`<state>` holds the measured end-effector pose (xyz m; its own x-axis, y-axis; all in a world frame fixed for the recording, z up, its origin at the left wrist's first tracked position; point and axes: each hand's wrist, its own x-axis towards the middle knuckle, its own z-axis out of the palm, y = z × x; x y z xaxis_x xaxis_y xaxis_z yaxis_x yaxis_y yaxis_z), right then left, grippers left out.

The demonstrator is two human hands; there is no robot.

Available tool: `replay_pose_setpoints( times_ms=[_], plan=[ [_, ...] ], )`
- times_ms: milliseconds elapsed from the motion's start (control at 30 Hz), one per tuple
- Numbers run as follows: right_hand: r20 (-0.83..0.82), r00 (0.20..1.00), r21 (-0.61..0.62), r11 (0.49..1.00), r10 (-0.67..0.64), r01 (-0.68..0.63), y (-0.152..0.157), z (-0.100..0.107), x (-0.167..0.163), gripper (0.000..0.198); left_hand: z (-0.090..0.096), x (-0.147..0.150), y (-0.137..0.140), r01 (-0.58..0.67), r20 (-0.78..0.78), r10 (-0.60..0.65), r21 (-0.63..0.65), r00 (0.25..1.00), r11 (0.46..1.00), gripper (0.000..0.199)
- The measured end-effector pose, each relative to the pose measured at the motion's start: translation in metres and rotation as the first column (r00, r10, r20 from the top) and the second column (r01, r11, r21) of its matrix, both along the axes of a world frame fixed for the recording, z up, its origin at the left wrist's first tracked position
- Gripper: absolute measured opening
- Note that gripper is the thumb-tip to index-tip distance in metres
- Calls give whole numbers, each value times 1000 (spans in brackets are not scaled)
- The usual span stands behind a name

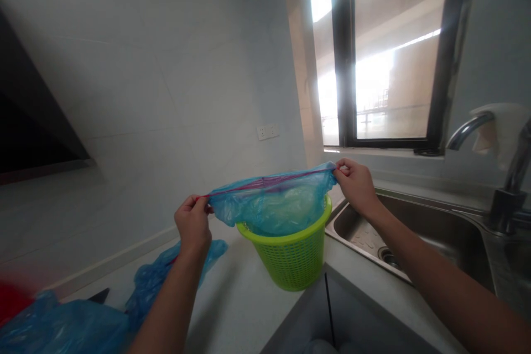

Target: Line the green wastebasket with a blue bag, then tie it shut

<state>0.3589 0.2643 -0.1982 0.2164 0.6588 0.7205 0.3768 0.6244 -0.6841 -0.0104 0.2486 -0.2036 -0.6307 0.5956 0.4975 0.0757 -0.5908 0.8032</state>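
Observation:
A lime-green plastic mesh basket (292, 257) stands on the white counter near its corner. A thin blue plastic bag (276, 204) with a red drawstring hangs partly inside it, its mouth stretched wide just above the rim. My left hand (193, 225) pinches the bag's left edge and drawstring, out to the left of the basket. My right hand (355, 183) grips the bag's right edge, above the basket's right rim. The bag's bottom is hidden in the basket.
A steel sink (398, 238) with a chrome tap (504, 177) lies right of the basket. More crumpled blue bags (74, 323) lie at the lower left beside something red (10, 301). A tiled wall with a socket (267, 131) and a window (390, 50) stand behind.

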Motion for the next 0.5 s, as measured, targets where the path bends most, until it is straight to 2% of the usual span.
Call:
replay_pose_setpoints(
  times_ms=[67, 133, 233, 333, 400, 500],
  plan=[
    [70, 992, -40, 994, 103, -101, 3, 0, 1, 14, 0, -5, 0, -58, -33, 57, -17, 998, 998, 14],
    [132, 978, -55, 987, 160, -154, 4, 0, 2, 25, -1, -11, 1, -93, -80, 89, -42, 993, 995, 17],
    [253, 967, 22, 998, 44, -52, 4, -1, 3, 49, -1, -19, 3, -101, -120, 90, -83, 989, 991, 25],
    [338, 941, 96, 995, -30, -2, -1, 1, 2, 47, -2, -26, 6, -94, -115, 82, -108, 990, 990, 21],
    [265, 964, 149, 989, -33, -7, -5, 2, 0, 38, -2, -29, 8, -101, -119, 89, -101, 989, 990, 18],
    [-48, 999, 222, 975, 15, -4, -9, 3, -6, 12, -3, -28, 10, -102, -142, 89, -87, 986, 991, 18]
  ],
)
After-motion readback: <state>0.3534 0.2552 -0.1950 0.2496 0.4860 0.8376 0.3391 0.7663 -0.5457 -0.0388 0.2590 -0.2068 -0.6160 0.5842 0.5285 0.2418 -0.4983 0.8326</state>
